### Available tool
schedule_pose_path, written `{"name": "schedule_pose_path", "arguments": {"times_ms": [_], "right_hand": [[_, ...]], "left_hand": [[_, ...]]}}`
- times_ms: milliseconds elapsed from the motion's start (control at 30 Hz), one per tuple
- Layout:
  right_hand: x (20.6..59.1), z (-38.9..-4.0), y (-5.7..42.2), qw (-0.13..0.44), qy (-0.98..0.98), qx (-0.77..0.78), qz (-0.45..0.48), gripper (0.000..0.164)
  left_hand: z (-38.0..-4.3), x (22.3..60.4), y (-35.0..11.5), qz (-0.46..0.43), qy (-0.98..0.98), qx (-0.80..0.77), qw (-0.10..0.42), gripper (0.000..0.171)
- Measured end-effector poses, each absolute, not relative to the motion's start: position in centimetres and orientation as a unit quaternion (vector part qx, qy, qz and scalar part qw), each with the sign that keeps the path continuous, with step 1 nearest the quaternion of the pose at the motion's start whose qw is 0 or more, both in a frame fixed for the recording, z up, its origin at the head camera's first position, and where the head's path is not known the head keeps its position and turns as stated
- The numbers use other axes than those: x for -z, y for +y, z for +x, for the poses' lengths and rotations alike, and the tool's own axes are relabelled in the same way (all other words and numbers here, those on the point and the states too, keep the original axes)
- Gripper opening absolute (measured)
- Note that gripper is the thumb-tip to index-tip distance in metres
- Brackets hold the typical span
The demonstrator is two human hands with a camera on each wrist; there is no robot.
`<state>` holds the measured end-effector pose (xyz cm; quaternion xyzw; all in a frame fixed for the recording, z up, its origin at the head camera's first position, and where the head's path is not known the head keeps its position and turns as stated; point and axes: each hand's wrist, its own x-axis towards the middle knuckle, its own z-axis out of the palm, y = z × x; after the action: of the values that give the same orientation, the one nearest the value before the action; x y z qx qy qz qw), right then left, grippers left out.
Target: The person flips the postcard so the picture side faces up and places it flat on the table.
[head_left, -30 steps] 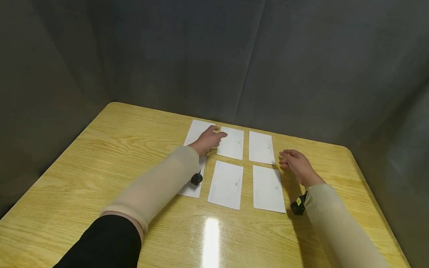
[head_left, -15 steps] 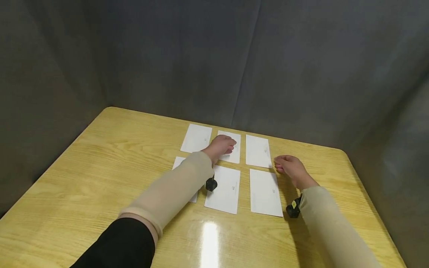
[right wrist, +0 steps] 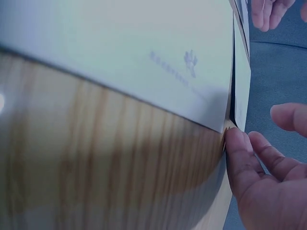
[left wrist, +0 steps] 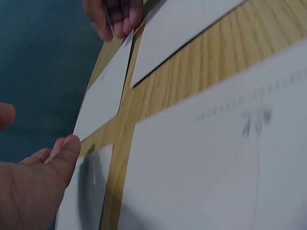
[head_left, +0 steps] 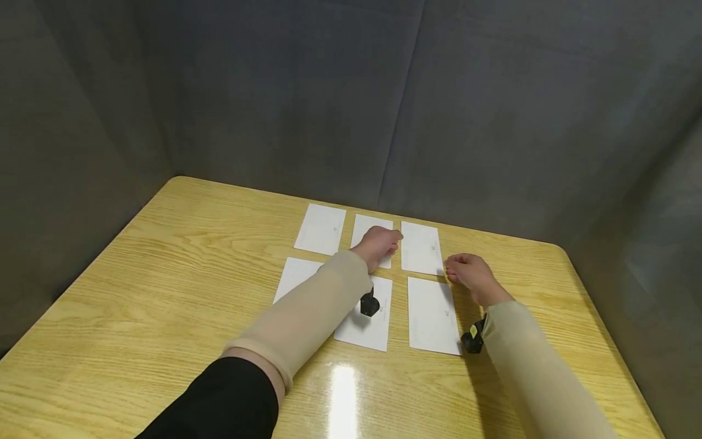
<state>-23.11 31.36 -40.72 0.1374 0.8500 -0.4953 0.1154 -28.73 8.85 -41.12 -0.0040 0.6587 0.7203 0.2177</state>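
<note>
White paper sheets with a small grey printed mark lie in two rows of three. My left hand (head_left: 377,247) hovers over the back middle sheet (head_left: 366,224), its fingertips close to the left edge of the back right sheet (head_left: 421,249). In the left wrist view the thumb stands apart from the fingers (left wrist: 67,151), with nothing between them. My right hand (head_left: 473,277) is at the right edge of the back right sheet. Its fingers (right wrist: 238,148) are by a sheet corner in the right wrist view, the thumb held apart. Whether they touch the paper I cannot tell.
The front right sheet (head_left: 433,316) lies fully in view. My left forearm partly covers the front left sheet (head_left: 296,274) and the front middle sheet (head_left: 359,336). A dark grey curtain (head_left: 285,110) rises behind the wooden table (head_left: 208,244).
My left hand has moved right, from between the back left and back middle sheets towards the back right one. My right hand has shifted slightly left. The sheets keep their layout.
</note>
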Motion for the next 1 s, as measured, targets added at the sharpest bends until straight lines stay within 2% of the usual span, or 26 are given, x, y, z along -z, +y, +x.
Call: {"name": "schedule_pose_path", "arguments": {"times_ms": [167, 367, 500, 567, 1000], "right_hand": [[40.7, -23.3, 31.1, 0.115, 0.854, 0.487, 0.142, 0.048], [40.4, -23.5, 31.1, 0.116, 0.854, 0.485, 0.148, 0.047], [40.4, -23.6, 31.1, 0.119, 0.854, 0.483, 0.154, 0.048], [40.5, -23.6, 31.0, 0.121, 0.854, 0.482, 0.155, 0.049], [41.3, -23.8, 30.9, 0.101, 0.829, 0.508, 0.211, 0.043]], "left_hand": [[-28.3, 41.1, 9.9, -0.019, 0.677, -0.703, 0.216, 0.035], [-27.1, 40.2, 10.9, -0.03, 0.682, -0.698, 0.214, 0.023], [-26.6, 40.0, 11.6, -0.041, 0.674, -0.705, 0.216, 0.06], [-26.4, 40.0, 11.7, -0.046, 0.664, -0.713, 0.219, 0.071], [-26.2, 40.5, 12.2, -0.064, 0.635, -0.735, 0.228, 0.071]]}}
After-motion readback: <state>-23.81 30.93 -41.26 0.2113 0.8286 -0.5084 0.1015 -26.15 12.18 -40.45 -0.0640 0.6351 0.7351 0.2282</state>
